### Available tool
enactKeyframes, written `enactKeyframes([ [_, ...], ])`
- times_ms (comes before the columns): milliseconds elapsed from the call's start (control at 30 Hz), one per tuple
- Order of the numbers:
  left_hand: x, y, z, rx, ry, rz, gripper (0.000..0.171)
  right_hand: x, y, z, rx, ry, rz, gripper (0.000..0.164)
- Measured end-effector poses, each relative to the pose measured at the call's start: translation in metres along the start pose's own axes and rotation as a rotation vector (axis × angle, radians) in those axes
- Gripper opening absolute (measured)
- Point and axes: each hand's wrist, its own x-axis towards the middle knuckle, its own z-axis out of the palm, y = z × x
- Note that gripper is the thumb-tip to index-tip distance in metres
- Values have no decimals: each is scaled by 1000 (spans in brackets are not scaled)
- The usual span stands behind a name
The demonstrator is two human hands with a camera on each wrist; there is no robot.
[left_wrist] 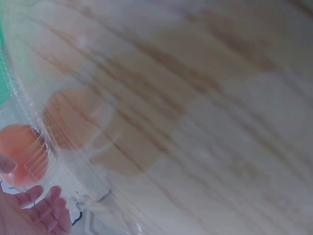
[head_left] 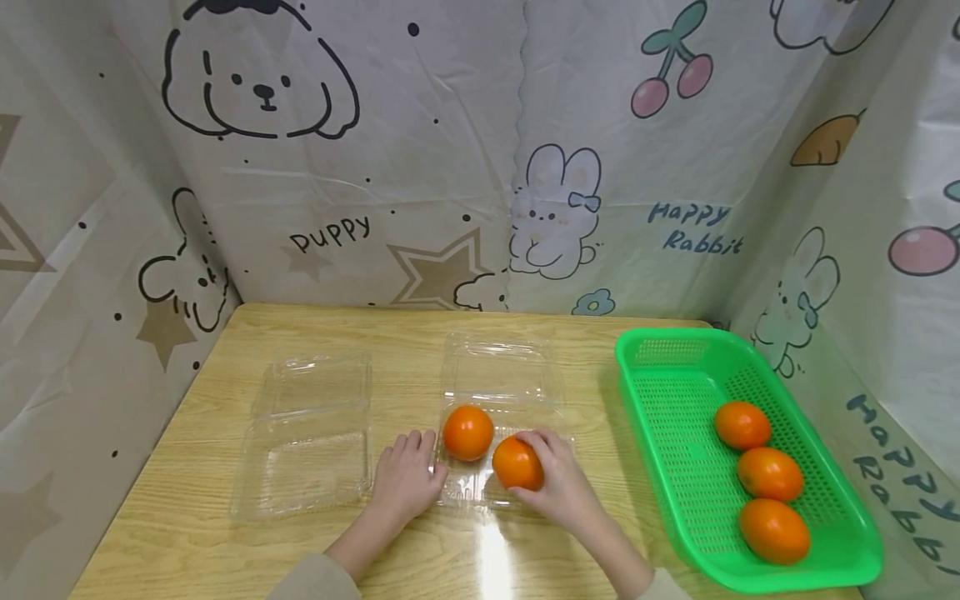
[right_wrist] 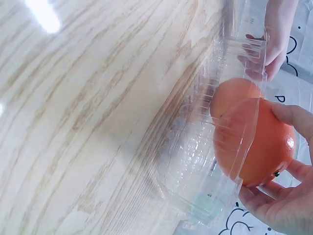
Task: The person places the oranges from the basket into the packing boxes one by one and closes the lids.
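Note:
My right hand (head_left: 558, 479) grips an orange (head_left: 517, 463), thumb on the near side and fingers over the top and far side. In the right wrist view this orange (right_wrist: 274, 142) is partly behind the clear wall of an open plastic clamshell box (head_left: 472, 492), low within its base. A second orange (head_left: 468, 432) sits in the same base, to the left. My left hand (head_left: 405, 477) rests at the box's left edge, thumb near the wall and fingers loosely extended, as the left wrist view of the hand (left_wrist: 34, 210) also shows.
Another open clear clamshell box (head_left: 311, 467) stands on the wooden table (head_left: 187, 467) to the left. At the right, a green plastic basket (head_left: 652, 450) holds three oranges (head_left: 771, 474) along its right side. Patterned cloth (head_left: 450, 108) hangs behind the table and at both sides.

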Motion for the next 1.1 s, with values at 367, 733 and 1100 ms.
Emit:
enactKeyframes([
  [367,0,1,-1,-2,-5,-2,43,1,0,7,17,-27,-11,66],
  [733,0,1,-1,-7,-17,-8,45,2,-1,12,40,-58,-29,66],
  [1100,0,0,-1,-2,-9,-5,42,4,-2,18,61,-76,-34,68],
])
